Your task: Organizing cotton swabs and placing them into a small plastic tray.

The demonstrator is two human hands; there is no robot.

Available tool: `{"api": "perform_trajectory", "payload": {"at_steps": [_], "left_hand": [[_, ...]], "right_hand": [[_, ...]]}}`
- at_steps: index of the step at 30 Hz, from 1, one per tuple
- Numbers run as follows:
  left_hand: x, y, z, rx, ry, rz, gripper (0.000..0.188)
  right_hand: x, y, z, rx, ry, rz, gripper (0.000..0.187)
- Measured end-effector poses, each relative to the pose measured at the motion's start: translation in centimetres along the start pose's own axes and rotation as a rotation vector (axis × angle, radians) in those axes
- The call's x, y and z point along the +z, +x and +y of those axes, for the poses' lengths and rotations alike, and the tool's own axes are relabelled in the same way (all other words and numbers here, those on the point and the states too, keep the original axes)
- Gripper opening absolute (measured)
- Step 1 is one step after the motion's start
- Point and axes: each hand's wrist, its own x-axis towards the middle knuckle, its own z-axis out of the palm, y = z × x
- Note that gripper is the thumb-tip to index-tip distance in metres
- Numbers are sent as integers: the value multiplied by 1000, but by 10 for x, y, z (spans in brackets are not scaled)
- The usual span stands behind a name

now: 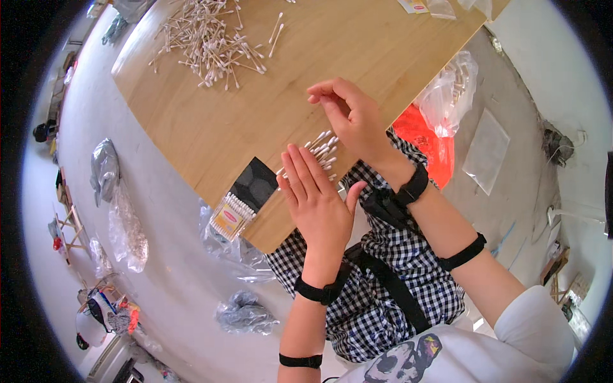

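A pale wooden bench (281, 108) with a light grain fills the upper middle, its near-left corner pointing down toward a seated person in a white printed shirt (472, 351) and black-and-white checked clothing (428, 281). Beside the near edge, a small pile of white double-ended cotton swabs (325, 155) lies between the hands. The left hand (322, 207) reaches over part of this pile, back upward, its fingers straight, together and released, thumb spread. The right hand (357, 121) is just beyond the pile, its fingers loosely curved and released, not clenched. By the near-left corner, along the left edge, a clear packet of white swabs (239, 207) carries a yellow-and-white label (228, 218) with a red oval emblem; its lettering is too small to tell. Touching it is a flat black rectangle with a faint honeycomb pattern (255, 182). Toward the far-left part of the bench spreads a large loose heap of swabs (207, 41), with two separate swabs (276, 36) just beside it. At the far-right corner lies a similar yellow, white and red label (414, 6), beside crumpled clear plastic (440, 8). Below the near edge sits a bright red plastic bag (440, 156).
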Motion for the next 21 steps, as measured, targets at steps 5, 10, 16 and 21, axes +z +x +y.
{"api": "perform_trajectory", "payload": {"at_steps": [5, 10, 16, 21], "left_hand": [[3, 9, 0, -19, 20, 42, 96], [3, 54, -28, -65, 126, 127, 95], [-1, 61, -35, -52, 141, 178, 97], [-6, 46, -28, -45, 74, 118, 100]], "right_hand": [[-3, 1, 4, -39, 4, 16, 18], [-1, 2, 2, -13, 25, 11, 16], [-1, 2, -1, -42, -51, -9, 16], [-7, -1, 3, 12, -64, -59, 22]]}}
